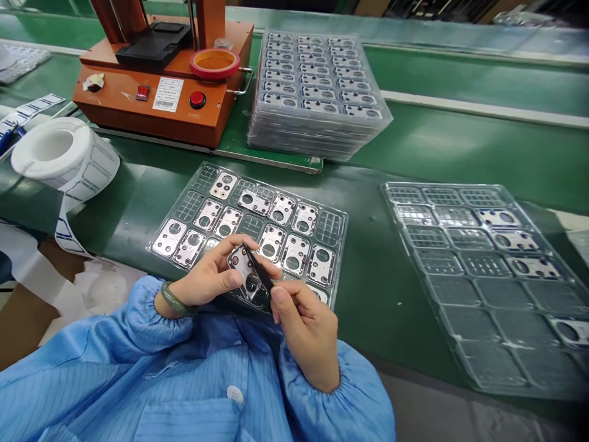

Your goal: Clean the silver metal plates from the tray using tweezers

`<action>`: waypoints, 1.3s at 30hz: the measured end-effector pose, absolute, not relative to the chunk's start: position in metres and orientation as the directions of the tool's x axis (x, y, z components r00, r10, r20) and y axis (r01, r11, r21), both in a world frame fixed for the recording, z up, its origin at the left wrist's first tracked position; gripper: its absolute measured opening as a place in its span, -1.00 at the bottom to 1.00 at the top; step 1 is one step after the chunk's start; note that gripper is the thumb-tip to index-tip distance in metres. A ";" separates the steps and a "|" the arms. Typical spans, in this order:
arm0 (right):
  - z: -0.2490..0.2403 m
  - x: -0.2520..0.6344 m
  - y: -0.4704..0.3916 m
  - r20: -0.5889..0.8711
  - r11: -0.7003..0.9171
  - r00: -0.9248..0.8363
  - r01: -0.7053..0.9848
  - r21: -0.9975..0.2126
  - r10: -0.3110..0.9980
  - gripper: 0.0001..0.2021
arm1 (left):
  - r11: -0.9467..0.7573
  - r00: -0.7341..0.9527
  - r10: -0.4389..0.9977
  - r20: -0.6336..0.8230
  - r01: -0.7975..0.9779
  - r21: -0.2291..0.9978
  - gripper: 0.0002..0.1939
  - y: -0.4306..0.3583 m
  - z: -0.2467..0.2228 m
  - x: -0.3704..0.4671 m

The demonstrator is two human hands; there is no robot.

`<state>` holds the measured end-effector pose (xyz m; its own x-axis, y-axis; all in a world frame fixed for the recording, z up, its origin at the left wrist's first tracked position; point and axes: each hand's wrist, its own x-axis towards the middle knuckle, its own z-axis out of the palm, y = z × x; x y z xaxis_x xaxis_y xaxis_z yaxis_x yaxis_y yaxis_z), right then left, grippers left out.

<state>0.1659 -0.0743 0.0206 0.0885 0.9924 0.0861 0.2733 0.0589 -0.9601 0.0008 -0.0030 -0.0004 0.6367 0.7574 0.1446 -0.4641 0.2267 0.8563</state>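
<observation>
Gripping silvery plate (240,265) in left hand (209,279), black tool (261,270) in right hand (309,325), angled toward 11 o'clock; tool slip might scratch plate.

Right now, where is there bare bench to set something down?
A green strip of bench lies bare, bar a white speck, between the middle tray and right tray; another patch sits behind the right tray, right of the tray stack. Crowded: on the left, around the orange machine and label roll, and at the middle tray, under the left hand and right hand.
</observation>
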 end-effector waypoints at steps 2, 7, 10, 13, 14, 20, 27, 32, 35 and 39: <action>0.022 0.169 -0.072 0.004 -0.008 0.060 0.188 -0.982 0.998 -0.69 | 0.224 0.643 0.753 0.143 -0.453 0.863 -0.51 -0.003 0.000 0.000; 0.024 0.175 -0.064 -0.262 -0.262 -0.171 0.020 -0.965 0.950 -0.54 | 0.235 0.680 0.719 0.148 -0.437 0.868 -0.53 -0.003 0.003 0.000; 0.024 0.175 -0.062 -0.291 -0.299 -0.192 -0.016 -0.954 0.937 -0.53 | 0.219 0.652 0.746 0.139 -0.436 0.873 -0.53 -0.003 0.001 0.001; 0.024 0.173 -0.064 -0.241 -0.242 -0.037 -0.024 -0.970 0.970 -0.61 | 0.222 0.621 0.774 0.125 -0.451 0.864 -0.52 -0.003 -0.003 0.002; 0.025 0.173 -0.066 -0.211 -0.211 0.015 -0.002 -0.977 0.977 -0.64 | 0.221 0.616 0.778 0.126 -0.455 0.863 -0.52 -0.003 -0.003 0.002; 0.028 0.176 -0.076 -0.075 -0.069 -0.021 0.211 -0.975 0.997 -0.74 | 0.208 0.633 0.760 0.147 -0.452 0.867 -0.55 -0.002 0.004 0.003; 0.029 0.184 -0.069 -0.190 -0.153 -0.214 0.178 -0.972 0.958 -0.58 | 0.203 0.631 0.761 0.147 -0.447 0.871 -0.54 -0.003 0.005 0.001; 0.030 0.181 -0.067 -0.189 -0.161 -0.115 0.216 -0.963 0.975 -0.57 | 0.193 0.623 0.765 0.162 -0.462 0.866 -0.55 -0.002 0.005 0.003; 0.027 0.175 -0.069 -0.104 -0.094 -0.033 0.225 -0.970 0.994 -0.71 | 0.197 0.619 0.766 0.172 -0.482 0.854 -0.55 -0.002 0.003 0.003; 0.025 0.169 -0.073 0.163 0.118 0.070 0.429 -0.896 0.984 -0.86 | 0.193 0.617 0.769 0.168 -0.474 0.859 -0.56 -0.002 0.002 0.003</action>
<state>0.1689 -0.0728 0.0251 0.0700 0.9841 0.1631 0.4285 0.1180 -0.8958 0.0025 -0.0019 0.0022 0.6169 0.7689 0.1678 -0.4740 0.1927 0.8592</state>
